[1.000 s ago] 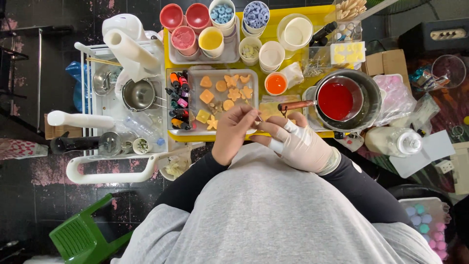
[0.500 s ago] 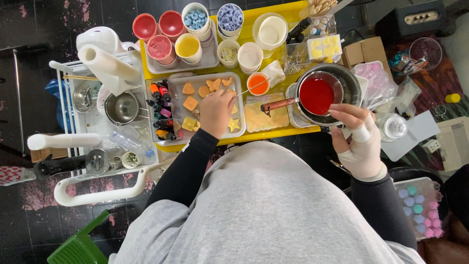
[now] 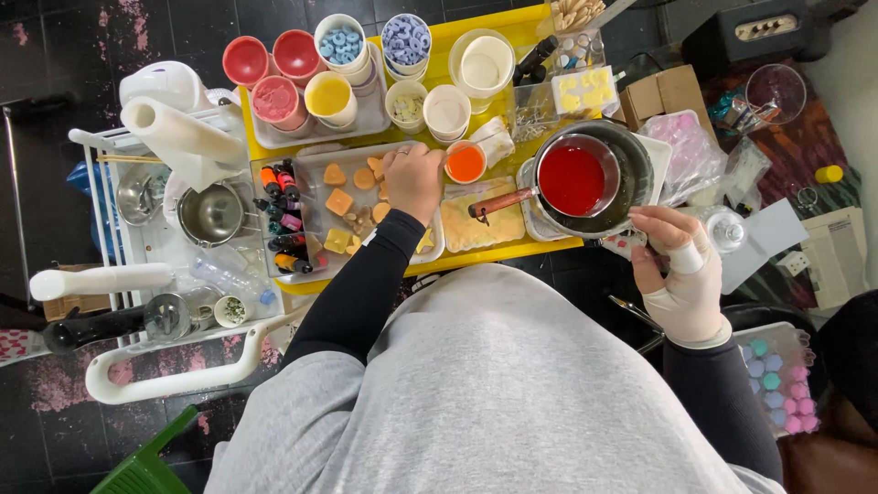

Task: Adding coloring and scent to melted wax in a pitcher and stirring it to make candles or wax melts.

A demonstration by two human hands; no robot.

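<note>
Trays first: left hand (image 3: 413, 178), fingers curled loosely and gripping nothing visible, rests on the tray (image 3: 315, 165) of orange shapes (image 3: 339, 201); right hand (image 3: 681, 274), bandaged, pinches something too small to tell at four o'clock from the pan (image 3: 585, 183); red liquid (image 3: 572, 178) remains unpoured.

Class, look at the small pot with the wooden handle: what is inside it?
The small pot holds opaque red liquid nearly to its rim, and it sits inside a larger dark pan. The liquid hides the pot's bottom.
</note>
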